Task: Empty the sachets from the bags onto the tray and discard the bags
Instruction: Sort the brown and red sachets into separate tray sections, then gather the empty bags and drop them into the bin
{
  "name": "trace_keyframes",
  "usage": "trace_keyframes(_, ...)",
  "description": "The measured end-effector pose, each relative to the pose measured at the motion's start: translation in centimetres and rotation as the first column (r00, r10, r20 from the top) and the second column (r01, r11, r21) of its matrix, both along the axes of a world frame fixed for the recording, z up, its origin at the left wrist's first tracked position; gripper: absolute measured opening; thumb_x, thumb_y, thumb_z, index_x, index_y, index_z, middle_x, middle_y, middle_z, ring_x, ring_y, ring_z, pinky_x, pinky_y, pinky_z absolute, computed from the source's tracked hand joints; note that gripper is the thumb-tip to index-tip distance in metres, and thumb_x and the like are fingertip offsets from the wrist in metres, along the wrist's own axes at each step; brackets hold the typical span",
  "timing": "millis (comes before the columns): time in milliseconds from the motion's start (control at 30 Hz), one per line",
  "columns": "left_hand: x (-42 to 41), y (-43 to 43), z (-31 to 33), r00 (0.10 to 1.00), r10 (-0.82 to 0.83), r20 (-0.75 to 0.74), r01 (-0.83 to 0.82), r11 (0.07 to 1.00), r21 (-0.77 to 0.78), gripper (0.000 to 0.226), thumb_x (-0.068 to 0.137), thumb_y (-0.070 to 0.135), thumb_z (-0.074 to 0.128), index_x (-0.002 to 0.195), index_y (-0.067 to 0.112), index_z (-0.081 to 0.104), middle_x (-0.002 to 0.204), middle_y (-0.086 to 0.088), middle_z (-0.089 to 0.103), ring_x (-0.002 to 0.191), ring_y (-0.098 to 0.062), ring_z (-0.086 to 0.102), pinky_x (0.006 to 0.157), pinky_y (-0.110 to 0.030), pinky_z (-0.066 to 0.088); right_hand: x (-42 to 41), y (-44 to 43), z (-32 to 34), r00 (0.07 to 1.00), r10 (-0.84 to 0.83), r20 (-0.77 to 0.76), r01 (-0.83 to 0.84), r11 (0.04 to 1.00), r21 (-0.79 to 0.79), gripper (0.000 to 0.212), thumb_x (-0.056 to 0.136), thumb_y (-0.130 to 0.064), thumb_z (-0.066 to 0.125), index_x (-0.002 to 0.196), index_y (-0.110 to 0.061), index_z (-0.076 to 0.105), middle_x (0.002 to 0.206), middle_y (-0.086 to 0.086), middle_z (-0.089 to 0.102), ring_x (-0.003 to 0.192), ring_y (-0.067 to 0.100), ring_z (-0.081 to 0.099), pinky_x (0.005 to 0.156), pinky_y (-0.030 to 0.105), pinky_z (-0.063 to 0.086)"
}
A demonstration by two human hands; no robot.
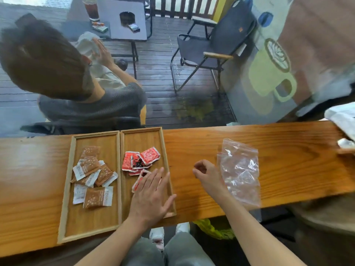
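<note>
Now the bag (239,169) lies flat on the counter (288,143), seemingly empty, sachets (139,160) in the tray (166,150). The right hand (206,174) hovers beside it, fingers curled, holding nothing; the left hand (151,196) rests spread flat. Pinch one edge, lift cleanly, then discard.

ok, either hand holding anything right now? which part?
Nothing held. Left hand lies open and flat over the red sachets; right hand is loosely curled, empty, beside the clear bag.

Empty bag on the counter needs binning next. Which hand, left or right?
Right. The right hand hovers beside the clear bag, fingers loosely curled, holding nothing. The left hand lies flat over the right tray, by the red sachets.
</note>
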State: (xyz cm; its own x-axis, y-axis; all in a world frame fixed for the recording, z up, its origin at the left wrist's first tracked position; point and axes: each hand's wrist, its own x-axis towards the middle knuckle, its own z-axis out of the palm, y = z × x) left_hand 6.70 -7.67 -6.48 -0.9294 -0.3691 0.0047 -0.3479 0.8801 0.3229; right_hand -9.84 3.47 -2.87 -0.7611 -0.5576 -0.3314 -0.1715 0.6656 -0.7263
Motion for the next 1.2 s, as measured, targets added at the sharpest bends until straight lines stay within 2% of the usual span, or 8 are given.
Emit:
trace_keyframes(133,-3.4,1.4,0.7,0.998,-0.059,-0.015,0.059,0.998,0.024,0.063,0.082,0.055,0.045,0.131,0.016,0.048,0.137,-0.011,0.051,0.129,-0.027,0.045,0.107,-0.046,0.029,-2.0,4.1,0.8,0.984,-0.176,-0.032,0.176,0.984,-0.001,0.01,0.088,-0.018,0.057,0.097,-0.016,0.06,0.086,-0.003,0.061,0.084,0.015,0.059,0.065,0.018,0.044)
trace_keyframes(400,-8.5,3.8,-1.2,0.971,-0.214,0.104,0.214,0.977,0.01,0.069,0.087,0.061,0.027,0.142,0.02,0.029,0.15,-0.008,0.033,0.14,-0.023,0.025,0.111,-0.036,0.005,-5.8,12.1,0.8,0.893,-0.441,-0.087,0.45,0.873,0.188,0.02,0.086,-0.018,0.059,0.104,-0.01,0.055,0.106,0.01,0.06,0.093,0.022,0.054,0.074,0.03,0.045)
trace_keyframes(600,-9.2,4.8,-3.8,0.936,-0.28,0.215,0.292,0.956,-0.025,0.074,0.084,0.067,0.005,0.145,0.025,0.002,0.157,-0.006,0.008,0.144,-0.022,0.002,0.111,-0.036,-0.007,-6.2,14.7,-0.8,0.831,-0.556,-0.007,0.525,0.779,0.342,0.067,0.075,-0.042,0.071,0.127,-0.012,0.042,0.128,0.009,0.049,0.116,0.028,0.048,0.099,0.049,0.041)
trace_keyframes(733,-9.0,4.6,-3.8,0.937,-0.27,0.223,0.285,0.958,-0.036,0.074,0.083,0.068,-0.001,0.144,0.026,0.003,0.156,-0.006,0.013,0.143,-0.021,0.005,0.112,-0.037,-0.002,-6.7,14.3,-1.8,0.815,-0.579,0.035,0.532,0.77,0.353,0.079,0.07,-0.056,0.069,0.128,-0.013,0.037,0.127,0.007,0.053,0.118,0.027,0.047,0.104,0.048,0.031)
trace_keyframes(833,-9.0,4.7,-3.0,0.933,-0.266,0.241,0.284,0.958,-0.042,0.071,0.087,0.064,0.01,0.143,0.021,0.021,0.151,-0.009,0.03,0.14,-0.025,0.023,0.115,-0.04,0.008,-7.1,13.8,-2.4,0.832,-0.554,0.01,0.504,0.764,0.403,0.086,0.067,-0.061,0.067,0.13,-0.012,0.035,0.128,0.006,0.053,0.122,0.028,0.045,0.102,0.049,0.024)
trace_keyframes(933,-9.0,4.9,-2.6,0.93,-0.271,0.249,0.293,0.955,-0.054,0.068,0.089,0.061,0.018,0.138,0.018,0.036,0.143,-0.011,0.044,0.132,-0.028,0.039,0.11,-0.04,0.016,-7.4,13.2,-2.9,0.856,-0.515,-0.047,0.477,0.75,0.459,0.073,0.068,-0.056,0.07,0.12,-0.012,0.043,0.119,0.005,0.056,0.116,0.028,0.049,0.097,0.047,0.026)
trace_keyframes(1067,-9.1,4.9,-2.3,0.922,-0.254,0.292,0.283,0.957,-0.063,0.069,0.089,0.061,0.015,0.136,0.018,0.042,0.139,-0.011,0.049,0.129,-0.027,0.044,0.105,-0.045,0.034,-7.7,13.0,-2.8,0.878,-0.479,0.008,0.421,0.778,0.467,0.037,0.074,-0.042,0.071,0.072,-0.013,0.047,0.076,0.003,0.053,0.078,0.025,0.052,0.074,0.038,0.033)
trace_keyframes(1200,-9.1,5.0,-2.2,0.919,-0.251,0.305,0.285,0.956,-0.069,0.068,0.089,0.061,0.018,0.136,0.018,0.041,0.14,-0.01,0.048,0.13,-0.027,0.043,0.104,-0.047,0.033,-7.7,13.4,-2.7,0.882,-0.466,0.068,0.419,0.842,0.339,0.028,0.078,-0.023,0.069,0.066,-0.012,0.046,0.069,0.004,0.052,0.066,0.022,0.05,0.057,0.033,0.037)
